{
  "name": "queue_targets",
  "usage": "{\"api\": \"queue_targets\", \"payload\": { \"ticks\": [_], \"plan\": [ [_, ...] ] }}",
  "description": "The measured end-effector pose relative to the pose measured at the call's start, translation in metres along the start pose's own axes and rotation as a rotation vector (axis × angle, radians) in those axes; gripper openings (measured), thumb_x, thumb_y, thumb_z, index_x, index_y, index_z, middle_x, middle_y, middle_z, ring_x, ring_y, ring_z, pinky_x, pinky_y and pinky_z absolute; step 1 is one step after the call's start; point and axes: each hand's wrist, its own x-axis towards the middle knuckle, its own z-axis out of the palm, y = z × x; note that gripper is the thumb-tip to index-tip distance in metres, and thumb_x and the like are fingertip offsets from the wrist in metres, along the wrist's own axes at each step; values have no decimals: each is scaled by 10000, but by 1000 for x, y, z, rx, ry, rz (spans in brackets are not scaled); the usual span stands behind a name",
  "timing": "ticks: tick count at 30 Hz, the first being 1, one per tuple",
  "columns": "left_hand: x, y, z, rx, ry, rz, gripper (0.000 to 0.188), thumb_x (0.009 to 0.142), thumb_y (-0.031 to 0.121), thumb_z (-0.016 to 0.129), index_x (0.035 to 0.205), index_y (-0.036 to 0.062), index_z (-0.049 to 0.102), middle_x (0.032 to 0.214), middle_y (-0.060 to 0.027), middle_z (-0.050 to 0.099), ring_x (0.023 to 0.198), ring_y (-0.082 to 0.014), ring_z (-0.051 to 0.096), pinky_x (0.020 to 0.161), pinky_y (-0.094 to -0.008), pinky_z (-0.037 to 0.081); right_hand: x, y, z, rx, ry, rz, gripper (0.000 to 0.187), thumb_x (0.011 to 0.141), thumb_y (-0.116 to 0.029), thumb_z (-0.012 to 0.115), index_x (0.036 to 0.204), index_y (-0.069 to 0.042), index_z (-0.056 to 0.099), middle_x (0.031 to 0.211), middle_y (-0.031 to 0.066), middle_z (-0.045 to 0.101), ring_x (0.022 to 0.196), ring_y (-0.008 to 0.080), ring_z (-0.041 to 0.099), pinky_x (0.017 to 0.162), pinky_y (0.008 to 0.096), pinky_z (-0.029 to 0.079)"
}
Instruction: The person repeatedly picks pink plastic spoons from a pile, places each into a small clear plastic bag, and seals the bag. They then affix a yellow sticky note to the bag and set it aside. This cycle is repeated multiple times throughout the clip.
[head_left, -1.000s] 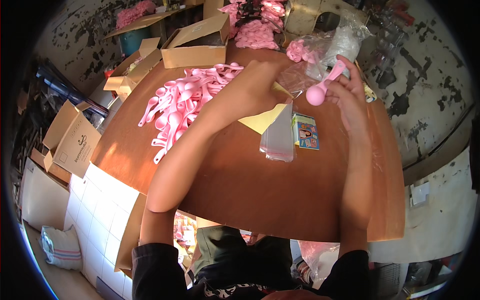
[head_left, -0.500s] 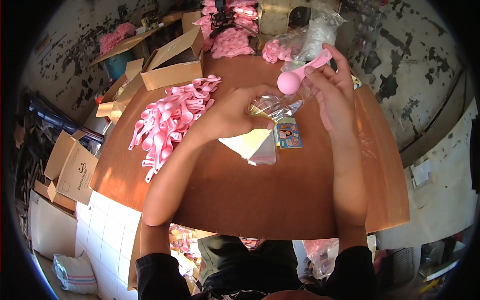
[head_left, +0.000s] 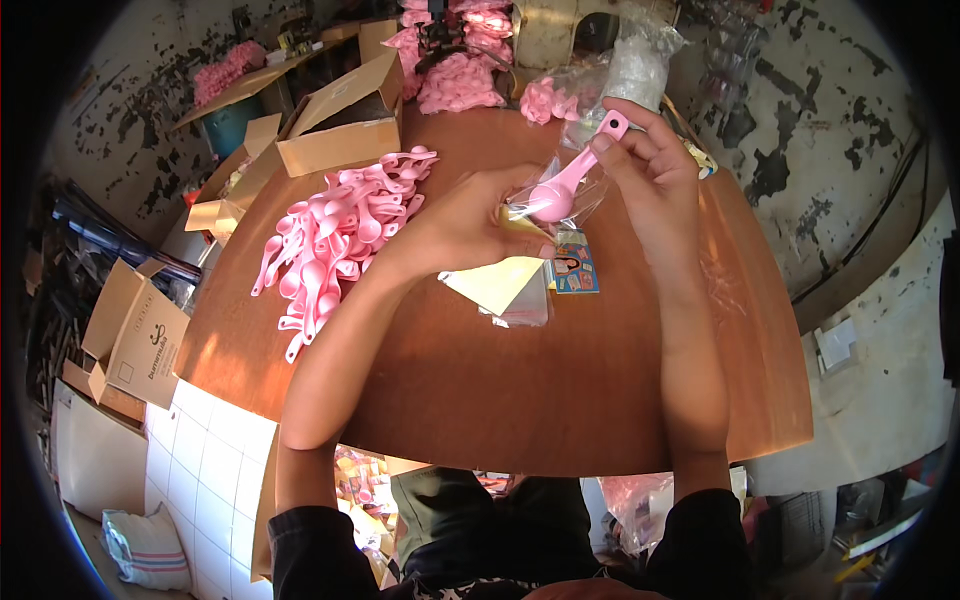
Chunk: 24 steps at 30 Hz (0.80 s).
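Note:
My right hand [head_left: 655,170] pinches the handle end of a pink measuring scoop [head_left: 575,178], a hole showing in its tip. The scoop's round bowl points down and lies within the mouth of a clear plastic bag [head_left: 585,200]. My left hand [head_left: 475,220] grips that bag around its lower part, together with something yellowish at the fingers. Under the left hand, a pale yellow sheet [head_left: 500,285] and clear plastic sleeves [head_left: 530,308] lie on the brown table [head_left: 520,400]. Beside them is a small blue printed card [head_left: 576,272].
A heap of pink scoops [head_left: 335,225] spreads over the table's left side. An open cardboard box [head_left: 340,125] stands behind it. Bagged pink scoops [head_left: 460,85] are stacked at the back, near a clear plastic roll [head_left: 635,70]. Another carton [head_left: 140,330] sits left of the table.
My right hand has moved left and tilted the scoop more steeply. The scoop's bowl has gone down from above the bag into its mouth. My left hand holds nearly the same place.

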Motion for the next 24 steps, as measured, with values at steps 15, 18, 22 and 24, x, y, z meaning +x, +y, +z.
{"api": "queue_targets", "payload": {
  "ticks": [15,18,22,24],
  "plan": [
    [0,-2,3,98,171,70,687,804,184,806,1381,30,467,1306,-126,568,1234,-236,535,1069,-390,412,-3,-9,-6,37,-83,32,228,867,-56,716,1072,38,689,887,75,717,790,99,666,722,227,540],
    [2,-3,0,205,276,83,645,839,226,778,1382,59,474,1350,-112,535,1269,-241,506,1083,-418,401,-2,-3,-11,-60,-143,21,235,868,-58,719,1077,44,688,864,69,714,752,91,655,681,218,532],
    [0,-2,-1,57,182,-36,616,858,223,760,1378,55,475,1358,-94,527,1291,-231,485,1091,-415,398,-2,-2,-11,-97,-332,370,265,881,-60,705,1135,14,685,989,62,702,868,93,642,783,241,526],
    [1,-3,2,8,164,-24,606,862,215,756,1373,45,478,1346,-92,537,1268,-229,504,1083,-399,408,-4,-1,-9,-20,-305,202,254,881,-22,683,1127,39,676,878,46,693,794,78,633,706,218,520]
  ]
}}
